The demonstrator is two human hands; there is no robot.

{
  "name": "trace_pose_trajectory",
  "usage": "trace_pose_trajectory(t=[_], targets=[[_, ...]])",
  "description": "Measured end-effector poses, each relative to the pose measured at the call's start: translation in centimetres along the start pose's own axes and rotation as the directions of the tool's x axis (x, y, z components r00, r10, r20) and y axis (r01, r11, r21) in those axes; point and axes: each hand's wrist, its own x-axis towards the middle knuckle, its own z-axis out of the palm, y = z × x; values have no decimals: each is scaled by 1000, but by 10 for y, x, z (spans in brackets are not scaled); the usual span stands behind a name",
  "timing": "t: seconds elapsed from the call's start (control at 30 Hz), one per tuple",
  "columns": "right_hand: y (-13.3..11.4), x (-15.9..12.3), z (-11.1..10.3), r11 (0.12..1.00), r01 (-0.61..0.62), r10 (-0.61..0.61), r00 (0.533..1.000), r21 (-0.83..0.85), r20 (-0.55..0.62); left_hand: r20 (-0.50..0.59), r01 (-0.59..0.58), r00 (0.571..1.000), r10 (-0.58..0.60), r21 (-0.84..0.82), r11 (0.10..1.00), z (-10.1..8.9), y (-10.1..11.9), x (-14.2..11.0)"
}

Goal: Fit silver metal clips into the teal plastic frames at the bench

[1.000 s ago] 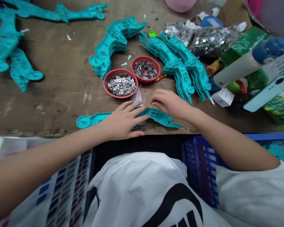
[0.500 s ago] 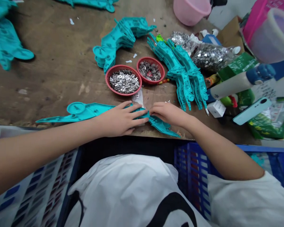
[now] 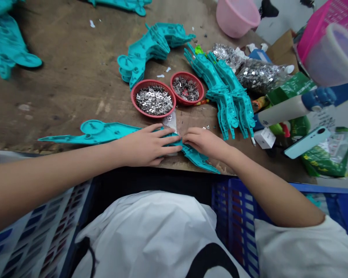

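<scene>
A long teal plastic part (image 3: 116, 131) lies along the table's front edge, its middle covered by my hands. My left hand (image 3: 145, 146) rests palm down on it with the fingers spread. Beside those fingertips, my right hand (image 3: 204, 142) has its fingers bunched together at the part's right portion. Whatever the right fingers pinch is hidden. Just beyond the hands stand two red bowls, a larger one (image 3: 132, 101) and a smaller one (image 3: 202, 92), both holding small metal clips (image 3: 153, 101).
Stacked teal parts (image 3: 149, 48) lie behind the bowls, with two more rows (image 3: 220, 85) to the right. A bottle (image 3: 290, 110), a phone (image 3: 307, 143), a small white box (image 3: 265, 138) and bags of clips (image 3: 261, 73) crowd the right side. Blue crates (image 3: 234, 216) flank my lap.
The camera view has tilted slightly. Both hands stay at the same place on the teal part, with no clear shift of the fingers.
</scene>
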Motion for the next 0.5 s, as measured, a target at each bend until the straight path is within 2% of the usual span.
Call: trace_pose_trajectory(t=[0.07, 0.13, 0.2, 0.27, 0.33, 0.4, 0.5], targets=[[0, -2, -7, 999, -30, 30, 999, 12, -31, -8, 4, 1000, -4, -1, 1000, 0, 0, 0], [3, -5, -19, 989, -148, 147, 983, 0, -106, -7, 13, 1000, -13, 0, 1000, 1, 0, -1], [9, -9, -32, 934, -352, 341, 928, -55, -151, -3, 24, 1000, -24, -9, 1000, 3, 0, -3], [13, -12, -41, 831, -536, 526, 844, -148, -103, -3, 34, 999, -34, -25, 999, 5, 1, -6], [15, -13, -44, 759, -610, 622, 783, -227, -21, -5, 49, 999, -49, -41, 998, 7, 3, -8], [13, -12, -43, 757, -606, 626, 780, -245, 8, -1, 69, 998, -69, -51, 996, 6, 5, -8], [8, -9, -40, 791, -567, 578, 816, -228, -23, 23, 99, 995, -98, -57, 993, 4, 8, -7]])
